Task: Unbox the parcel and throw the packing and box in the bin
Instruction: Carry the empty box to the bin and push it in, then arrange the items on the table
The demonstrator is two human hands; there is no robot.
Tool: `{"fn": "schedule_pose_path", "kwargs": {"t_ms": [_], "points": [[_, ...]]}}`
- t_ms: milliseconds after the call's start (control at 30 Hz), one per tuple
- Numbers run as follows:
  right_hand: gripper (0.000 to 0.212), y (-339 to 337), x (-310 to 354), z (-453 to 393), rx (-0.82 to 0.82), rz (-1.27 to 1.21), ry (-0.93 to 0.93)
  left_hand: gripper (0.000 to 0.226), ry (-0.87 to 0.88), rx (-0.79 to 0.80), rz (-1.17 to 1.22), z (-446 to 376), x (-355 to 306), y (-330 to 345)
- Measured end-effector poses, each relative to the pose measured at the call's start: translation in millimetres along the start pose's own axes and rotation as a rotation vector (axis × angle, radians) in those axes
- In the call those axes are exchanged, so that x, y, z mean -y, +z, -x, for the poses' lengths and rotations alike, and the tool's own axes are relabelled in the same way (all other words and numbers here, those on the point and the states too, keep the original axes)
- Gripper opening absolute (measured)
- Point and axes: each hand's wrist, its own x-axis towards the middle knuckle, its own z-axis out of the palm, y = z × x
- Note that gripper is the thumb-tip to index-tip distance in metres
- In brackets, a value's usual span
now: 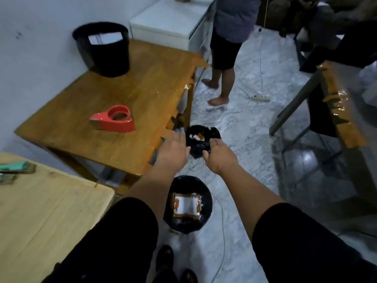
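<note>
A black bin stands on the floor at my feet. In it lies a flat parcel box, white with brown tape round its edges. Above and beyond the bin my right hand curls its fingers on the near edge of a crumpled black plastic bag. White and orange scraps show in the bag's open mouth. My left hand is just left of the bag with its fingers spread and nothing in it, over the corner of the wooden table.
On the wooden table are a red tape dispenser and a second black bin holding white paper. A lighter table is at the lower left. A person stands barefoot ahead. Cables and a power strip lie on the marble floor.
</note>
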Motion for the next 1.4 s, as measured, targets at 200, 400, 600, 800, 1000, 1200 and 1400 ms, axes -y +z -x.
{"fn": "schedule_pose_path", "kwargs": {"t_ms": [200,400,600,800,1000,1200,1400], "points": [[0.055,-90,46,13,-0.167,0.016,-0.122,0.046,-0.130,-0.354,-0.061,11,20,-104],[0.058,-126,113,31,-0.302,0.022,-0.314,0.040,-0.279,-0.458,-0.147,55,60,-158],[0.061,-116,197,61,-0.356,0.069,-0.503,0.044,-0.456,-0.495,-0.166,121,121,-179],[0.062,-83,286,87,-0.303,0.075,-0.679,0.035,-0.647,-0.506,-0.219,201,202,-180],[0.060,-34,374,101,-0.232,0.024,-0.802,0.033,-0.785,-0.475,-0.273,275,276,-166],[0.054,28,434,99,-0.112,0.046,-0.847,0.039,-0.884,-0.403,-0.299,326,318,-126],[0.057,80,469,75,0.032,0.074,-0.841,0.041,-1.071,-0.322,-0.087,351,352,-73]]}}
